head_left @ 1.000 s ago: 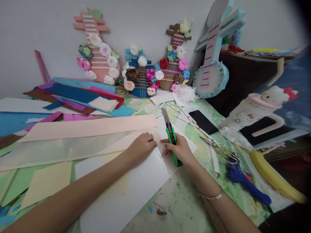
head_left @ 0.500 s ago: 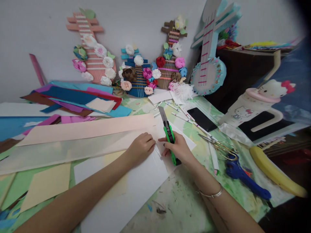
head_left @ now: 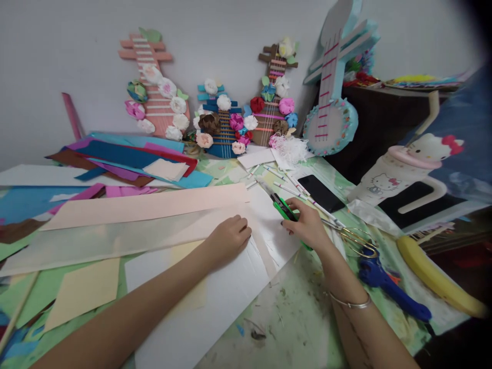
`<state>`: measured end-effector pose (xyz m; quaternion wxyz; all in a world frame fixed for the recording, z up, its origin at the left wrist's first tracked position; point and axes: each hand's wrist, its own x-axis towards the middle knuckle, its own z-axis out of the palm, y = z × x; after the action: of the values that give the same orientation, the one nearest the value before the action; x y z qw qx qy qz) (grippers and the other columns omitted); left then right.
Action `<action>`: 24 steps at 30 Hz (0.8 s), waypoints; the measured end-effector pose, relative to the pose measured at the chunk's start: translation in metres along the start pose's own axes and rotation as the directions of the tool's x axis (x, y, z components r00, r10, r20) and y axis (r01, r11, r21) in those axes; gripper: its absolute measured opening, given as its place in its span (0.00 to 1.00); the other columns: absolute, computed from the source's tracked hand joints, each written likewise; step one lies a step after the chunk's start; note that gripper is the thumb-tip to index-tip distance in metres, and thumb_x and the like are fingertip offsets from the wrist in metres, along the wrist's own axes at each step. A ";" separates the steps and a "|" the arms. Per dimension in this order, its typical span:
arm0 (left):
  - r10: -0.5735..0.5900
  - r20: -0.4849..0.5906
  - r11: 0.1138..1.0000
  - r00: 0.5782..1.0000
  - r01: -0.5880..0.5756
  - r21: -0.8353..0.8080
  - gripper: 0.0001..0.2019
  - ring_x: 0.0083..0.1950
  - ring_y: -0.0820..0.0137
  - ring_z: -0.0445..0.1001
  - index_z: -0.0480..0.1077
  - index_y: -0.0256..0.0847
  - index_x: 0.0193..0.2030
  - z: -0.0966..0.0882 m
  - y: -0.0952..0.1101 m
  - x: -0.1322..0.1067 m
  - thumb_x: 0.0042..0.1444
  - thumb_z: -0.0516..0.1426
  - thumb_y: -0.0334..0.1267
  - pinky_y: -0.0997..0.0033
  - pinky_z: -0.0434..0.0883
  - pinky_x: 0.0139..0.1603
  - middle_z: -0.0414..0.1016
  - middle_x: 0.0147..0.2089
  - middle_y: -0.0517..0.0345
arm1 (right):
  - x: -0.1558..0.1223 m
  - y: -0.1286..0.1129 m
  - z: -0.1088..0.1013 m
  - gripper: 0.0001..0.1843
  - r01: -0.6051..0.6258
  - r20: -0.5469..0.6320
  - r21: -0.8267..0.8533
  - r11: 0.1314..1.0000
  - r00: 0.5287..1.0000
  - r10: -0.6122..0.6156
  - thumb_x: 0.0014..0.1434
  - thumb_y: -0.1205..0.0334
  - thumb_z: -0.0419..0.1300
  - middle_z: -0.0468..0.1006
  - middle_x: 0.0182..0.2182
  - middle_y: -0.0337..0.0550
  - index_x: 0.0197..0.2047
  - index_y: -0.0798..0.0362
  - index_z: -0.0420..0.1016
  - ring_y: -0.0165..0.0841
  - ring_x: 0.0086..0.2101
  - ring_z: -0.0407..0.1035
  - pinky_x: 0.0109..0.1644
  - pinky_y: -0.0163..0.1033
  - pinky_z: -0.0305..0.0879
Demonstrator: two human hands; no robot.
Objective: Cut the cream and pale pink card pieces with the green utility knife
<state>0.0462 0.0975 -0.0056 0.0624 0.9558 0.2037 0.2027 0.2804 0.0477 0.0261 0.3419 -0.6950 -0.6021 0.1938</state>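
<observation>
My left hand (head_left: 229,237) presses down at the right end of a cream paper sheet (head_left: 126,230), its fingers bent and close together. In my right hand (head_left: 307,223) is a green and black utility knife (head_left: 283,207), tilted with its blade towards the far left, just above the white sheet. A pale pink paper strip (head_left: 154,204) lies beyond my left hand. Under both hands spreads a glossy white sheet (head_left: 230,292). A narrow pale strip (head_left: 265,259) lies across it between my hands.
Gold-handled scissors (head_left: 359,241), a blue glue gun (head_left: 392,287) and a banana (head_left: 438,279) lie at right. Behind them are a phone (head_left: 321,192) and a tumbler with a straw (head_left: 397,166). Coloured paper (head_left: 126,154) is piled at left; paper-flower-decorated instrument models (head_left: 226,123) line the wall.
My right hand has moved right, away from my left hand, and the knife now tilts further to the left. My left hand stays on the paper. The view has shifted slightly.
</observation>
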 end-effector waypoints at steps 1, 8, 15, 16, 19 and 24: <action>0.006 0.017 1.000 1.000 -0.006 -0.006 0.12 0.38 0.64 0.68 0.72 0.35 0.35 -0.002 0.003 -0.002 0.64 0.48 0.31 0.62 0.69 0.41 0.72 0.36 0.47 | 0.001 0.002 -0.002 0.18 0.036 -0.006 -0.053 0.998 0.999 -0.036 0.43 0.69 0.60 0.75 0.37 0.39 0.41 0.50 0.71 0.32 0.27 0.71 0.34 0.38 0.65; -0.109 0.043 0.989 0.993 0.112 -0.092 0.11 0.48 0.66 0.71 0.73 0.40 0.44 -0.017 -0.029 -0.001 0.64 0.49 0.34 0.65 0.68 0.52 0.74 0.46 0.51 | 0.005 0.011 -0.014 0.17 0.214 0.116 -0.314 0.925 0.976 -0.186 0.48 0.68 0.61 0.76 0.34 0.45 0.43 0.53 0.79 0.38 0.35 0.70 0.39 0.39 0.60; -0.523 0.110 0.842 0.845 0.533 -0.085 0.13 0.47 0.64 0.72 0.69 0.35 0.49 -0.022 -0.121 0.034 0.62 0.57 0.41 0.57 0.71 0.48 0.72 0.48 0.50 | 0.008 0.015 -0.014 0.14 0.105 0.064 -0.329 0.938 0.994 -0.088 0.44 0.73 0.62 0.80 0.34 0.42 0.38 0.54 0.74 0.36 0.36 0.72 0.38 0.35 0.60; -0.539 0.149 0.826 0.829 0.555 -0.097 0.14 0.46 0.65 0.73 0.68 0.35 0.50 -0.020 -0.126 0.038 0.62 0.57 0.42 0.58 0.72 0.47 0.72 0.48 0.51 | 0.008 0.016 -0.013 0.14 0.105 0.068 -0.346 0.932 0.994 -0.087 0.44 0.74 0.61 0.80 0.34 0.42 0.37 0.54 0.74 0.35 0.35 0.72 0.38 0.35 0.59; -0.543 0.249 0.797 0.802 0.585 -0.149 0.15 0.46 0.66 0.73 0.68 0.36 0.52 -0.015 -0.129 0.044 0.63 0.56 0.42 0.60 0.74 0.46 0.71 0.50 0.51 | 0.009 0.018 -0.013 0.14 0.118 0.085 -0.386 0.915 0.992 -0.092 0.43 0.75 0.60 0.80 0.32 0.42 0.35 0.53 0.75 0.36 0.35 0.71 0.37 0.35 0.58; -0.505 0.310 0.774 0.806 0.582 -0.251 0.15 0.46 0.66 0.73 0.68 0.36 0.52 -0.011 -0.127 0.045 0.63 0.56 0.42 0.60 0.74 0.46 0.71 0.50 0.51 | 0.008 0.022 -0.015 0.16 0.134 0.094 -0.408 0.903 0.990 -0.105 0.43 0.76 0.58 0.79 0.33 0.42 0.37 0.53 0.76 0.35 0.34 0.70 0.37 0.35 0.58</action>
<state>0.0333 0.2320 -0.0049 0.3021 0.8469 0.4267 0.0974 0.3080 0.0514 0.0223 0.1773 -0.7061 -0.6825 0.0650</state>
